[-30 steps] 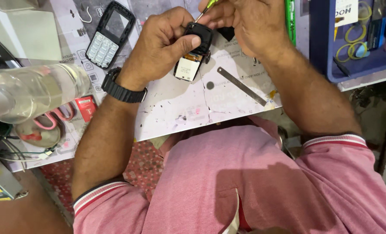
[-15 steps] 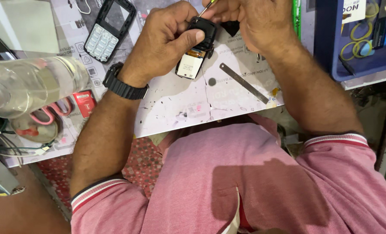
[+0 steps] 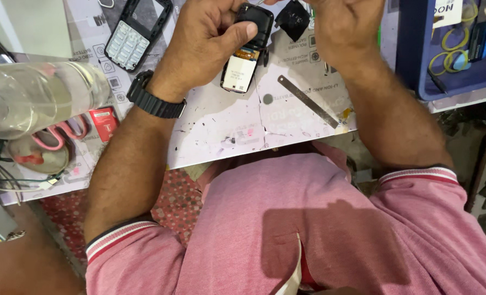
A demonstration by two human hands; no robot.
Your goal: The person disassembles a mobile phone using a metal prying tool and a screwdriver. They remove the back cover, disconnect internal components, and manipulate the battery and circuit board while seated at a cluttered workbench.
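Two hands I see above the counter [image 3: 243,136]: left hand [image 3: 202,43] grasps the opened phone [image 3: 245,52] with its fingers; right hand [image 3: 344,30] (partly out of view) looks clenched, on what I cannot tell.

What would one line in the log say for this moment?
left hand: gripping opened black phone body | right hand: above it, contents unclear | black keypad front cover: on worktop | thin metal strip: on worktop

Right hand [image 3: 345,27] fingertips cut off by top edge; possibly tool there. Bottle [image 3: 33,98] blurred.
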